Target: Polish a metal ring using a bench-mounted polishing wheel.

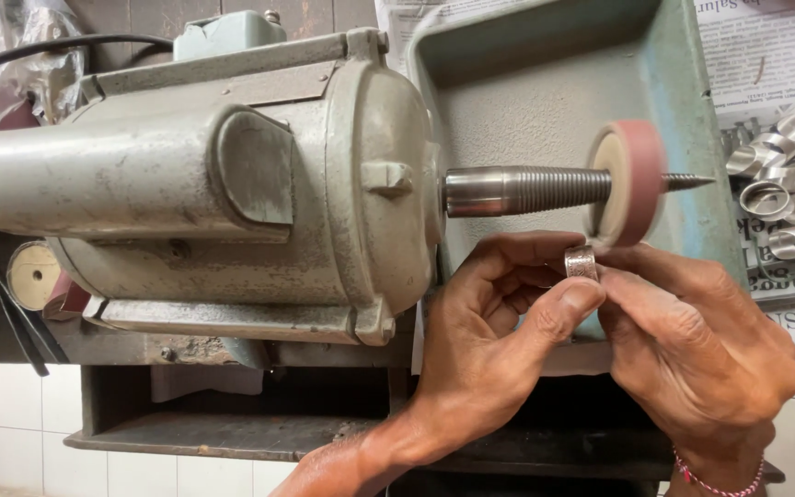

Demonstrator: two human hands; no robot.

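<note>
Pinching a small silver ring (581, 262) between them, the left hand (489, 340) and right hand (692, 350) press it against the pink wheel (632, 179) on the grey motor (204, 184). More rings (789, 179) lie on newspaper (766, 55).

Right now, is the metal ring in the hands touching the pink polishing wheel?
Touching. The head view shows the ring, pinched between the left hand and right hand, with its top edge pressed against the lower rim of the pink wheel, no gap visible.
</note>
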